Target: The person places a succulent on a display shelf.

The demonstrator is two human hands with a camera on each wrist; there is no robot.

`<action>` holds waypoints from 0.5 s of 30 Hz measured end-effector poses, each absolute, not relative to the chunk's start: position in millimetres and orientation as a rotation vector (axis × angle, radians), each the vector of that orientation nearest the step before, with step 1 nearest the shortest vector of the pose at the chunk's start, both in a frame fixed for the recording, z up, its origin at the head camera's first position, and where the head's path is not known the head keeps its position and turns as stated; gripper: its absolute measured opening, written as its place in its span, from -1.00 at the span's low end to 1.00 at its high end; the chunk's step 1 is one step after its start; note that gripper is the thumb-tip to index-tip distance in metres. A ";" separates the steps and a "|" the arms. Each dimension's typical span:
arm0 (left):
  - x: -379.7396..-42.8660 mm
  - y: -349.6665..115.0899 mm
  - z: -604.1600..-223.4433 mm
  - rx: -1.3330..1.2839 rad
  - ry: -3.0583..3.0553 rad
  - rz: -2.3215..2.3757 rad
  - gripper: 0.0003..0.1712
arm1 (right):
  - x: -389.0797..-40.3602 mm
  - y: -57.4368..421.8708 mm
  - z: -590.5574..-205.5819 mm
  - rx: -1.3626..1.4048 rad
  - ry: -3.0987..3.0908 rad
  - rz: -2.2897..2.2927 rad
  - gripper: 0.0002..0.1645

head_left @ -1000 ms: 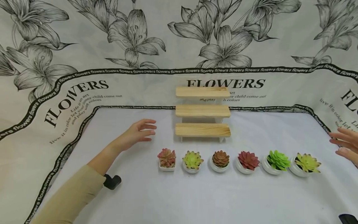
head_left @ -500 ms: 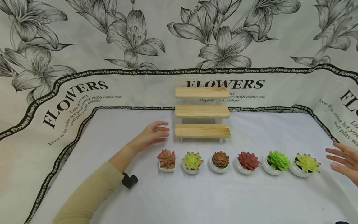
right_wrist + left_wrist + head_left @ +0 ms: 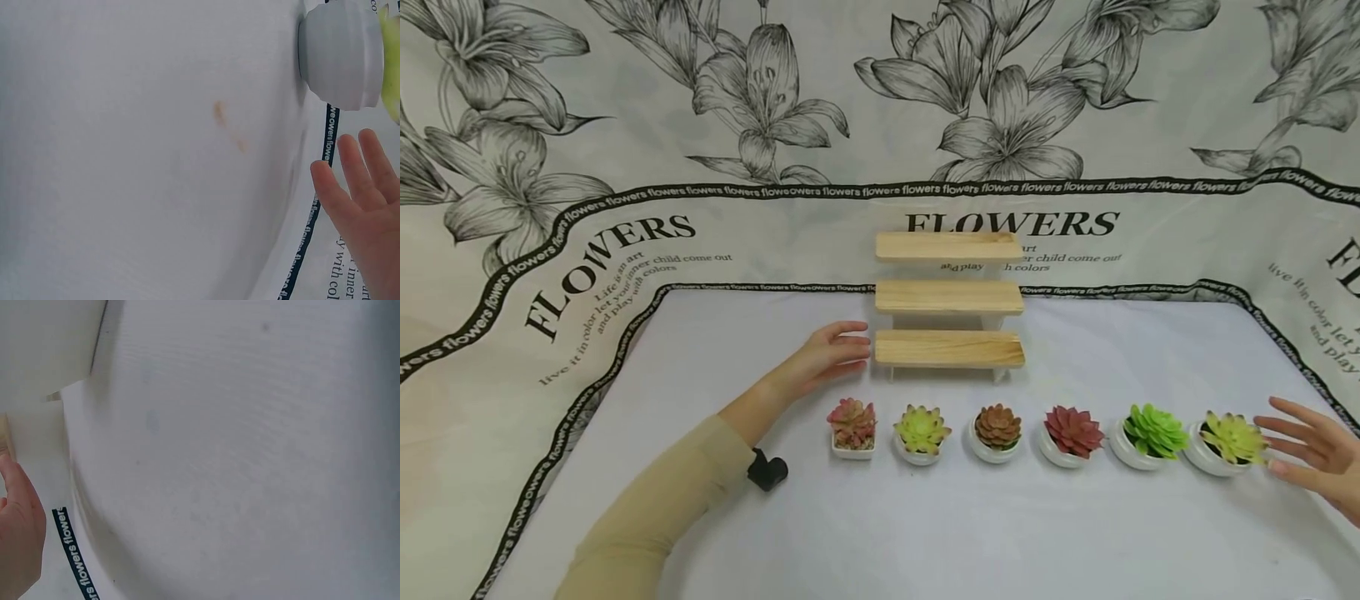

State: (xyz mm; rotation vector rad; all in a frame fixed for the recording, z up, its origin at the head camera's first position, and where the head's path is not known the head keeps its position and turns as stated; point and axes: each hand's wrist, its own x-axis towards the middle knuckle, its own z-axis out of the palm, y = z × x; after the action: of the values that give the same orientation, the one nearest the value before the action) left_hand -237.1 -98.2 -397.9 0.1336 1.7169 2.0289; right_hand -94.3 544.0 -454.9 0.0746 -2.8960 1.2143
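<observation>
Six succulents [image 3: 997, 425] in white pots [image 3: 995, 455] stand in a row on the white cloth [image 3: 925, 533], nearer me than the three-tiered wooden stand [image 3: 950, 297]. My left hand [image 3: 827, 357], fingers loosely extended and holding nothing, is at the left end of the lowest board [image 3: 950, 348], though I cannot tell whether the fingertips touch it. My right hand [image 3: 1318, 454], fingers spread and grasping nothing, is just beside the yellow-green succulent [image 3: 1234, 437] at the row's right end.
</observation>
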 end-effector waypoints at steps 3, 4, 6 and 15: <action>-239.1 -93.5 -398.0 0.124 1.704 2.041 -0.38 | -90.5 535.6 -454.1 0.022 -2.967 1.250 0.10; -239.2 -92.4 -398.4 0.115 1.707 2.041 -0.39 | -88.8 531.2 -452.5 0.000 -2.987 1.256 0.10; -239.2 -91.0 -399.6 0.099 1.711 2.035 -0.40 | -86.0 519.8 -445.0 -0.059 -3.032 1.280 0.11; -242.9 -83.5 -400.7 0.063 1.698 2.026 -0.41 | -86.7 481.6 -410.0 -0.194 -3.094 1.407 0.12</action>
State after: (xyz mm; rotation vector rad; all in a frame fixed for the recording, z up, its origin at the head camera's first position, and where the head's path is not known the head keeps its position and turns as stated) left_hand -242.9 -83.5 -400.7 0.0635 1.6980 2.0261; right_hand -86.7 481.6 -410.0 -0.1944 -3.0941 1.4074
